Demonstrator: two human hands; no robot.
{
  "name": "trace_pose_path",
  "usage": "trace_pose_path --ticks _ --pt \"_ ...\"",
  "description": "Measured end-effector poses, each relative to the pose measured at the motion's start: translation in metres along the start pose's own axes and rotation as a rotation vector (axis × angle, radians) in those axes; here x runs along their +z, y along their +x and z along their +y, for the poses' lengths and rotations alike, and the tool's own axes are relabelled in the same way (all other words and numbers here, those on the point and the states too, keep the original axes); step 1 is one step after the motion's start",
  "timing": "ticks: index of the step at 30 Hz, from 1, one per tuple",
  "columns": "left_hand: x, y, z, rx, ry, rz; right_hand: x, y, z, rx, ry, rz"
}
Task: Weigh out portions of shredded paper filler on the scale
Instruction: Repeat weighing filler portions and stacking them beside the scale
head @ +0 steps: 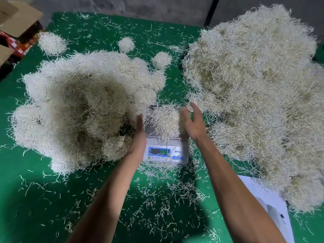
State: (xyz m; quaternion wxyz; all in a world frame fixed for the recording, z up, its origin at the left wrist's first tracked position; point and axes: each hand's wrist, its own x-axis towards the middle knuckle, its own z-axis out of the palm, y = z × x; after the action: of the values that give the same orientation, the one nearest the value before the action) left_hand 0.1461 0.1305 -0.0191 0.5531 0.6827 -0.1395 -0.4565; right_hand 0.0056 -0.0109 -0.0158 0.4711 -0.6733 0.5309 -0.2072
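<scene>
A white digital scale (180,151) with a blue-framed display sits on the green table at centre. A clump of cream shredded paper (165,121) lies on its metal pan. My left hand (139,134) stands edge-on with straight fingers at the clump's left side. My right hand (192,121) is at the clump's right side, fingers relaxed and slightly bent, holding nothing. A big heap of shredded paper (254,88) fills the table's right. Another heap made of separate clumps (78,109) lies to the left of the scale.
Three small clumps (51,42) (126,44) (161,59) sit farther back on the green table (35,199), which is strewn with loose strands. Cardboard boxes (15,16) stand at the far left corner. A white sheet (270,199) lies at the right front.
</scene>
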Motion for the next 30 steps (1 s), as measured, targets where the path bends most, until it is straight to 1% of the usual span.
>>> trace_pose_path --ticks 2,3,4,5,6,7,8,9,10,11,12,13,14,15,16,17,18,19,20,21,22,23,24,25,26,27,28,29,30 --pt "0.006 -0.002 -0.001 -0.047 -0.033 -0.003 0.019 -0.007 -0.008 -0.052 -0.016 -0.073" --pt "0.01 -0.002 -0.003 -0.053 -0.066 -0.017 0.033 -0.016 -0.012 -0.051 0.028 -0.131" --pt "0.013 0.0 -0.004 -0.046 -0.092 -0.027 0.047 -0.028 -0.016 -0.051 0.08 -0.192" --pt "0.015 0.001 -0.005 0.007 -0.04 -0.025 0.061 -0.041 -0.02 -0.076 0.133 -0.235" --pt "0.017 0.0 -0.005 0.062 0.034 0.013 0.076 -0.053 -0.021 -0.109 0.191 -0.245" --pt "0.015 0.003 -0.006 0.132 0.092 0.081 0.087 -0.062 -0.023 -0.124 0.26 -0.216" --pt "0.008 0.006 -0.006 0.128 0.073 0.15 0.095 -0.07 -0.027 -0.134 0.325 -0.171" --pt "-0.002 0.01 -0.009 0.129 0.029 0.159 0.1 -0.074 -0.032 -0.185 0.353 -0.125" --pt "-0.008 0.011 -0.007 0.066 -0.041 0.097 0.099 -0.073 -0.036 -0.277 0.3 -0.09" --pt "-0.007 0.012 -0.005 0.028 -0.027 -0.018 0.096 -0.07 -0.042 -0.395 0.181 -0.065" --pt "-0.005 0.005 -0.002 0.069 -0.074 -0.11 0.089 -0.065 -0.047 -0.513 0.002 -0.035" --pt "-0.002 0.001 0.002 0.087 -0.049 -0.207 0.081 -0.054 -0.047 -0.609 -0.17 0.003" --pt "0.0 -0.005 0.01 0.119 0.042 -0.26 0.07 -0.042 -0.048 -0.629 -0.25 0.022" --pt "0.003 -0.014 0.008 0.057 0.001 -0.425 0.059 -0.035 -0.048 -0.575 -0.238 0.025" --pt "0.002 -0.012 0.017 -0.173 -0.135 -0.436 0.053 -0.034 -0.049 -0.479 -0.146 0.009" --pt "0.003 -0.004 0.022 -0.136 -0.199 -0.299 0.052 -0.038 -0.05 -0.376 -0.042 -0.033" --pt "0.0 0.0 0.028 -0.088 -0.282 -0.251 0.057 -0.048 -0.052 -0.336 0.01 -0.068" --pt "0.001 0.001 0.035 -0.025 -0.306 -0.206 0.065 -0.06 -0.054 -0.362 0.014 -0.078" --pt "0.006 0.01 0.033 -0.006 -0.35 -0.222 0.071 -0.07 -0.055 -0.426 0.001 -0.077" --pt "0.011 0.008 0.039 -0.056 -0.238 -0.134 0.075 -0.075 -0.06 -0.512 -0.015 -0.083" --pt "0.014 0.004 0.033 -0.04 -0.159 -0.18 0.072 -0.071 -0.066 -0.571 -0.011 -0.088" --pt "0.019 -0.003 0.028 -0.06 -0.105 -0.28 0.065 -0.061 -0.072 -0.579 0.011 -0.087" --pt "0.019 -0.014 0.029 0.005 0.036 -0.3 0.057 -0.054 -0.074 -0.575 0.034 -0.077" --pt "0.02 -0.018 0.036 0.028 0.022 -0.298 0.048 -0.047 -0.072 -0.575 0.04 -0.07" --pt "0.017 -0.013 0.042 0.104 0.101 -0.272 0.04 -0.044 -0.069 -0.605 0.016 -0.069" --pt "0.018 -0.018 0.054 -0.039 -0.103 -0.296 0.035 -0.046 -0.064 -0.668 -0.038 -0.068" --pt "0.022 -0.012 0.056 -0.066 -0.135 -0.189 0.033 -0.049 -0.057 -0.752 -0.104 -0.065" --pt "0.019 -0.016 0.061 -0.17 -0.279 -0.214 0.034 -0.051 -0.052 -0.841 -0.16 -0.063" --pt "0.018 -0.018 0.06 -0.161 -0.409 -0.216 0.037 -0.055 -0.049 -0.901 -0.19 -0.071"
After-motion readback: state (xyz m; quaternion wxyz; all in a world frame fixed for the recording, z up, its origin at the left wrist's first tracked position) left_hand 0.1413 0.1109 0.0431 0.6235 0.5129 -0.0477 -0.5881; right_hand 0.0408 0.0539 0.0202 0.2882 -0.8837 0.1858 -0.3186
